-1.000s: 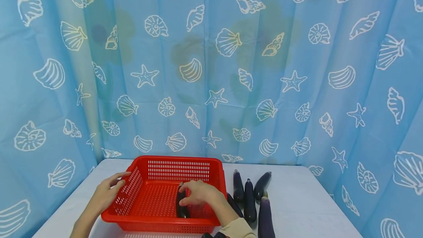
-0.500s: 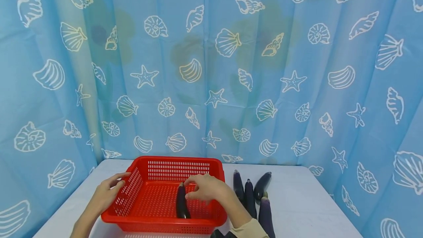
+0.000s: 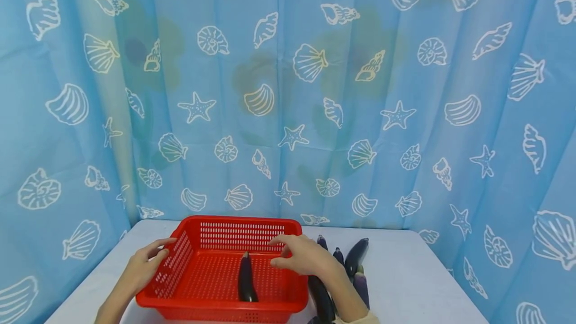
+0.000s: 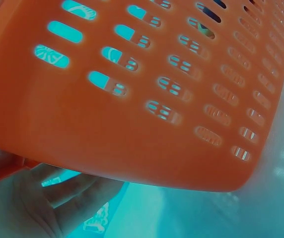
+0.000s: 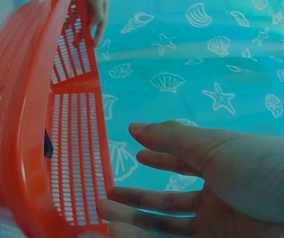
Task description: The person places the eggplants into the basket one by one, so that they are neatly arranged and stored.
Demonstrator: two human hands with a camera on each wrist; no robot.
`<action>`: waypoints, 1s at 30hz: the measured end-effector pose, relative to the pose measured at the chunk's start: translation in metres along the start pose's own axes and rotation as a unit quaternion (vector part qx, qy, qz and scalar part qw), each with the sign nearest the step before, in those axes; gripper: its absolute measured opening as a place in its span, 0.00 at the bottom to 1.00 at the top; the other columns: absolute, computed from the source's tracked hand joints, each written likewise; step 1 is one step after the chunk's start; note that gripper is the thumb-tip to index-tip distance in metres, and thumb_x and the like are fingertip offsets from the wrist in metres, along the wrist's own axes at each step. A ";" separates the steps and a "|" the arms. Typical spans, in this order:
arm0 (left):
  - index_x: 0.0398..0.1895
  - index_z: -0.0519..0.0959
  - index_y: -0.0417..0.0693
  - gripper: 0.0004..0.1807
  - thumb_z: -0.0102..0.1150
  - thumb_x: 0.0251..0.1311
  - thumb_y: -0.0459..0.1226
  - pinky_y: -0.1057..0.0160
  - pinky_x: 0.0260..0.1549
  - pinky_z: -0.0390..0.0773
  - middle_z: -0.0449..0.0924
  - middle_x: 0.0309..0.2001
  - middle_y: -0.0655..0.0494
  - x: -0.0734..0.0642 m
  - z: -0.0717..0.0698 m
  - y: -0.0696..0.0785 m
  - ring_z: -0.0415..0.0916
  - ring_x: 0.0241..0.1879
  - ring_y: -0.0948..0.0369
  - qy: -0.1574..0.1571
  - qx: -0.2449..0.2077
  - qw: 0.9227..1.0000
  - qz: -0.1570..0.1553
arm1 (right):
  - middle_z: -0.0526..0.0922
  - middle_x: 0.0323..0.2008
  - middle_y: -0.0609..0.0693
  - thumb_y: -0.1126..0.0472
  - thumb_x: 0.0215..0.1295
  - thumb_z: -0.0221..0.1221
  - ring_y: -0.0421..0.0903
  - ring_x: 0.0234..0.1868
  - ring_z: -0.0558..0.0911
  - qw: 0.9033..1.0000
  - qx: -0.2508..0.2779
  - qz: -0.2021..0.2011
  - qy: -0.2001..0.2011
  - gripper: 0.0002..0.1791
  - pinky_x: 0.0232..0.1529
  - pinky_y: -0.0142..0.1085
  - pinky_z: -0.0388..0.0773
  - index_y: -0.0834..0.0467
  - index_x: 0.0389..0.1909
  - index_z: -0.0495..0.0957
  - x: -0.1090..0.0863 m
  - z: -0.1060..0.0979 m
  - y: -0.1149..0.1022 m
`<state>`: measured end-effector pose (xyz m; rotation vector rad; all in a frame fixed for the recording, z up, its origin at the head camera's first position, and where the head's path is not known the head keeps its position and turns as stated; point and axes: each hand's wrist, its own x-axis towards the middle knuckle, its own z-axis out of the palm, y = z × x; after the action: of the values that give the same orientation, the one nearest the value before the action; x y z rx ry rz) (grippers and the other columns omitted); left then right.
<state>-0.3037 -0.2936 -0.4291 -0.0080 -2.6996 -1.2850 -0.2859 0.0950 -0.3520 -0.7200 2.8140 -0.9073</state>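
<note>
My left hand (image 3: 143, 264) is at the left rim of a red perforated plastic basket (image 3: 243, 305), its fairly straight fingers touching the rim. In the left wrist view, fingers (image 4: 82, 198) extend beyond the basket edge, partly hidden by it. One dark purple eggplant (image 3: 246, 279) lies lengthwise on the basket floor, right of the middle. Over the right rim hovers my right hand (image 3: 306, 259), holding nothing, thumb and fingers spread apart. The right wrist view shows this hand (image 5: 181, 183) with a gap between thumb and fingers.
Several more eggplants lie on the white table (image 3: 414, 274) right of the basket, among them one at the back (image 3: 357, 254) and one with a greenish stem end (image 3: 361, 284). My right forearm partly covers them. A blue curtain (image 3: 279, 114) with shell prints hangs behind.
My right hand has let go of the eggplant in the basket and moved right, from above it to the basket's right rim. The left hand stays at the left rim.
</note>
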 end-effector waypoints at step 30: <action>0.68 0.69 0.46 0.23 0.47 0.71 0.37 0.52 0.38 0.87 0.70 0.64 0.30 -0.001 0.000 -0.002 0.79 0.51 0.42 0.004 -0.001 1.000 0.000 | 0.84 0.43 0.55 0.49 0.60 0.66 0.46 0.38 0.80 0.997 -0.008 0.065 0.043 0.26 0.42 0.50 0.85 0.53 0.59 0.77 -0.060 -0.029 0.089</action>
<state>-0.3033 -0.2950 -0.4307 -0.0035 -2.6914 -1.2862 -0.2758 0.2017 -0.3819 -0.5025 2.9056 -0.9171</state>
